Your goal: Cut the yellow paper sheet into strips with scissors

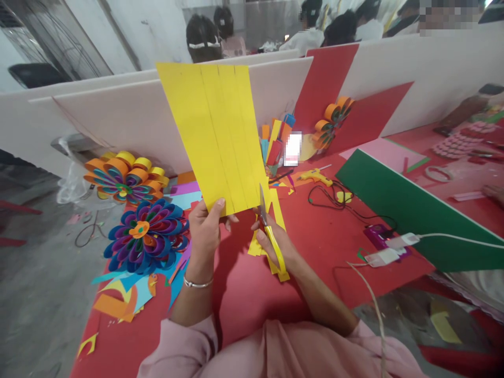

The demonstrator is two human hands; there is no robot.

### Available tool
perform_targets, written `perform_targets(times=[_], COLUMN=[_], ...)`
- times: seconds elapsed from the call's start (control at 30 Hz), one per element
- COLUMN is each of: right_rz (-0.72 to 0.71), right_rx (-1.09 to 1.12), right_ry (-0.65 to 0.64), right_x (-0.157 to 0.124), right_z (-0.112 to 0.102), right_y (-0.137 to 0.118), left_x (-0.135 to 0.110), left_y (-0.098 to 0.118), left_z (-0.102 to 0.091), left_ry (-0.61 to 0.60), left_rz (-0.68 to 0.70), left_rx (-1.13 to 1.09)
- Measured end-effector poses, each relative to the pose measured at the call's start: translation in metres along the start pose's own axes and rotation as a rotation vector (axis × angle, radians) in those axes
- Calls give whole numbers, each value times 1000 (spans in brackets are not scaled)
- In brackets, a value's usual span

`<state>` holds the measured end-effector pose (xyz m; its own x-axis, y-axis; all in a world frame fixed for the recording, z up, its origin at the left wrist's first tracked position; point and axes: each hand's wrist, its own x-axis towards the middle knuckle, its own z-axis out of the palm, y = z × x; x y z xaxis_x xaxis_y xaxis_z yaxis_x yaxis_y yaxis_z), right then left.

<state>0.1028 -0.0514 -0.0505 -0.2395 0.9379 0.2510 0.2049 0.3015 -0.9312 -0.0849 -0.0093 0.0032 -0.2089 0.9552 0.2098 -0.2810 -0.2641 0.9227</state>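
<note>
A yellow sheet of paper (216,136) marked with long drawn lines stands upright in front of me. Its lower edge is pinched by my left hand (208,220), thumb on the near face. My right hand (275,239) grips yellow-handled scissors (271,236), whose blades point up at the sheet's lower right corner. Whether the blades are around the paper or beside it, I cannot tell. Beneath the right hand, cut yellow strips (279,210) lie on the red table (315,247).
On the left sit a blue-purple paper flower (145,236), an orange-yellow paper flower (124,178) and paper scraps (122,299). A yellow glue gun (315,177) with its cord, a power strip (388,247) and a green board (417,215) are on the right. White panels (137,113) stand behind.
</note>
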Motion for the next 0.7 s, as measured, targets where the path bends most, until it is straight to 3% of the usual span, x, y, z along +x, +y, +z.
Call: perform_targets(times=[0.7], right_rz=[14], right_rx=[-24], right_ry=[11], right_x=[1], right_z=[0], right_y=[-1], left_x=[0], left_y=[-2], left_z=[0], left_ry=[4], left_rz=[-2], left_rx=[7])
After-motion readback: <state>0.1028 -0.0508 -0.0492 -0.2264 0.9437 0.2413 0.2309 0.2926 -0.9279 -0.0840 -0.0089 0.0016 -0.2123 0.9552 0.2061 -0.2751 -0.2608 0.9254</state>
